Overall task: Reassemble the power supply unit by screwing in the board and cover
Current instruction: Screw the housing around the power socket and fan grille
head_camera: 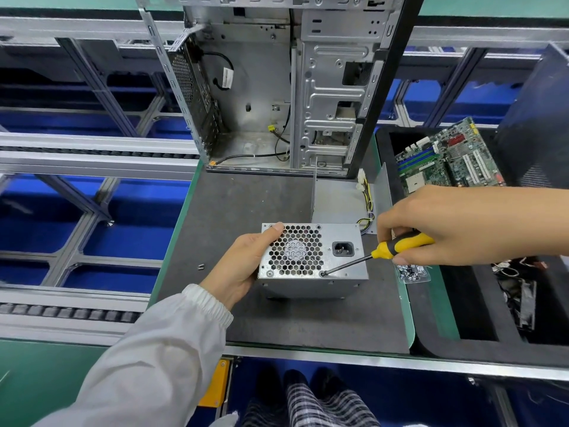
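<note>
The grey metal power supply unit (345,268) stands on the dark mat with its honeycomb fan grille and power socket facing up. My left hand (243,266) grips its left side, thumb on the top left corner. My right hand (455,224) holds a yellow-and-black screwdriver (397,245). Its tip sits on a screw (323,273) at the lower edge of the grille face. A bent metal cover plate (338,201) lies just behind the unit, with yellow and black wires beside it.
An open computer case (264,87) stands at the back of the mat (234,204). A small bag of screws (412,272) lies right of the unit, a loose screw (201,267) to its left. A motherboard (446,158) rests in a black tray at the right.
</note>
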`<state>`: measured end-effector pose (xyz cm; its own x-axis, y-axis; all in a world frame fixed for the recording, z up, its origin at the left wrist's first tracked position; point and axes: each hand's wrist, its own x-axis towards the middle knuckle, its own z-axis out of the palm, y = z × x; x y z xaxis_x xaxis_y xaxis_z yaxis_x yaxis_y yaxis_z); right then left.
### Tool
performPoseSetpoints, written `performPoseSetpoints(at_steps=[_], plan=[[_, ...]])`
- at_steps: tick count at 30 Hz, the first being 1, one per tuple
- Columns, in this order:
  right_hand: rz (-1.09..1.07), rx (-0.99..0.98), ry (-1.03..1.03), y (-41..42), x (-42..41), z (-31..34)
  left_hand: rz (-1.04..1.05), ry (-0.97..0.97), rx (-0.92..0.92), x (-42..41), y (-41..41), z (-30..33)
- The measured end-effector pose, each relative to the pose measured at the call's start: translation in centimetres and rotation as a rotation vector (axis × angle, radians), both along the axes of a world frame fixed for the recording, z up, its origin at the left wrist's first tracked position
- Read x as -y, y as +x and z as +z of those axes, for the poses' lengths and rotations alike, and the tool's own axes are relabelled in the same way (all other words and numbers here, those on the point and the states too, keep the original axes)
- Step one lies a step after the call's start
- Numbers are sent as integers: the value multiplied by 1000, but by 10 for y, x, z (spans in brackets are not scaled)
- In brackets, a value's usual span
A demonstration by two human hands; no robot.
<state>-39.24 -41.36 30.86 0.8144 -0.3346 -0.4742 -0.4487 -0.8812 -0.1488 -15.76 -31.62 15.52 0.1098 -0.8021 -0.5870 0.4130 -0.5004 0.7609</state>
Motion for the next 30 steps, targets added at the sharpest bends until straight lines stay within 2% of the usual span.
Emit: performPoseSetpoints(at_steps=[11, 21, 27, 30], plan=[[7, -70, -62, 18, -9, 11, 2, -7, 7, 1, 1, -3], [105, -155, -152, 49, -17, 26, -5, -31, 12, 0, 0, -4], [121, -248, -79, 74, -8, 27, -12, -31, 19, 0, 1, -4], [121, -235, -124, 82, -6, 23, -16, -31, 35, 0, 1, -3]])
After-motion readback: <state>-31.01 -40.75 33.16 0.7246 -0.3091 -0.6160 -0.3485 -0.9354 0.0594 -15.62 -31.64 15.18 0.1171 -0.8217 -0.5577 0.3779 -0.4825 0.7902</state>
